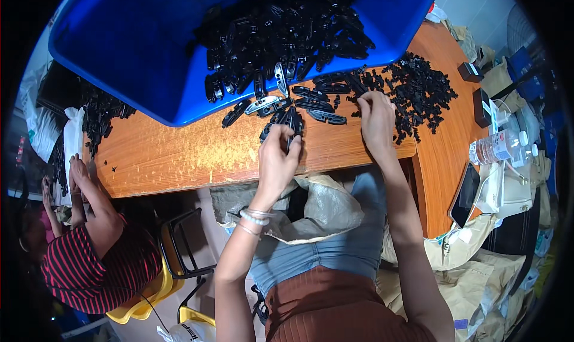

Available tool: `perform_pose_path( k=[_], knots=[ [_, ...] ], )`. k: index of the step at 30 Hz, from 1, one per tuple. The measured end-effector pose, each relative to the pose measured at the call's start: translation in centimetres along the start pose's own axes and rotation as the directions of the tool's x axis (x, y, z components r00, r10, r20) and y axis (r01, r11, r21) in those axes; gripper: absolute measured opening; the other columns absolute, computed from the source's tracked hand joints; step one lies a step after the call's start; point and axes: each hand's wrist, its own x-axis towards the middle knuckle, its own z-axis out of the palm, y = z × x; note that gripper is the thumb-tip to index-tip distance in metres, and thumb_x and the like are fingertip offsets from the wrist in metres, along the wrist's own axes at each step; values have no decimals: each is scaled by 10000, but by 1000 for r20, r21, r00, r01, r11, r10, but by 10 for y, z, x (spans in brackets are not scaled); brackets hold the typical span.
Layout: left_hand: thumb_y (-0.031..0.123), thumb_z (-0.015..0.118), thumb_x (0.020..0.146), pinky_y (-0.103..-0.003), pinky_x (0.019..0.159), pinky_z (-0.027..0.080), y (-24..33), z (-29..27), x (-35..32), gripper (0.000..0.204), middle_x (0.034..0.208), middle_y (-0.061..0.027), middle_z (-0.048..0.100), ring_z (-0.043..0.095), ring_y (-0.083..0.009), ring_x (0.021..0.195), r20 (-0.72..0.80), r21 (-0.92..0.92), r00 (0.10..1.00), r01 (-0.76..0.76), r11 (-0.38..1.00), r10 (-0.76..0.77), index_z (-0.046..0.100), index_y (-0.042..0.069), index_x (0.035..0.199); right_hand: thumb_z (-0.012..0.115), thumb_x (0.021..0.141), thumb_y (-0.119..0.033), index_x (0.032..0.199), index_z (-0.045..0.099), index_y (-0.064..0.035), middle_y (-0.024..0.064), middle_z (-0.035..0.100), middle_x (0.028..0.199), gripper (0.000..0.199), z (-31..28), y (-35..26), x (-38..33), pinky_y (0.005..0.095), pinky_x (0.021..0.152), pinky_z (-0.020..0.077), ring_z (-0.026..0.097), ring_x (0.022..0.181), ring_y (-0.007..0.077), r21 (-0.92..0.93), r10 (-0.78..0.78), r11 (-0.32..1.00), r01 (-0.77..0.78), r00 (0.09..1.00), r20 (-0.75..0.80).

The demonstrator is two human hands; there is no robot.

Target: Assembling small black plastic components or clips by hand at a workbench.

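My left hand (277, 159) is closed, pinching a long black plastic part (293, 122) just above the table's front half. Beside it lie several similar curved parts, one a shiny silver-looking part (262, 105). To the right, my right hand (378, 123) reaches to the near edge of a pile of small black clips (421, 93). Its fingertips are drawn together; what they hold, if anything, is too dark to make out. Between my hands rests a black oval part (326, 116). A blue bin (149, 93) tilts toward me, with a heap of black parts (281, 37) inside.
The wooden table (197, 156) ends in front of my lap, above an open sack (329, 207). At right stand clear bottles (499, 147) and a dark phone (464, 192). A co-worker in a striped shirt (101, 264) sits at left, hands by another black heap (104, 117).
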Motion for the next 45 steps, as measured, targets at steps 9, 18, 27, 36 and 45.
perform_pose_path(
  k=[9,18,27,36,45],
  knots=[
    [12,541,889,-253,611,534,5,-7,-32,103,837,-83,612,627,-145,702,172,-788,980,196,583,-97,508,15,986,533,878,25,1063,582,47,66,612,831,193,-43,-80,-53,179,579,438,556,624,86,742,177,305,-597,801,572],
    [-89,624,796,-187,619,498,15,-11,-51,289,879,-53,624,605,-67,731,164,-715,986,127,687,-11,536,-36,1065,630,754,62,888,660,39,75,593,855,140,-54,-90,-55,240,672,442,556,803,145,760,71,573,-307,942,327],
    [-47,599,843,-213,656,548,22,-21,-55,243,863,-140,670,677,-168,735,253,-732,967,209,649,-27,539,-57,1078,644,727,23,807,645,0,76,561,799,83,-57,-84,-62,284,679,410,510,786,194,525,-143,849,55,982,127],
    [-71,575,845,-265,686,572,28,-20,-57,214,883,-168,655,679,-212,779,305,-747,949,287,599,-74,535,-74,1055,652,751,-31,858,640,-21,89,565,828,108,-51,-79,-74,311,649,419,515,773,220,570,-132,821,45,985,111],
    [-79,631,792,-227,643,543,24,-27,-64,174,847,-104,656,658,-133,721,318,-547,945,245,801,-71,588,-47,957,655,801,-104,1075,629,20,27,618,690,303,-55,-75,-91,193,553,401,522,601,30,662,-10,393,-638,717,697]
  ],
)
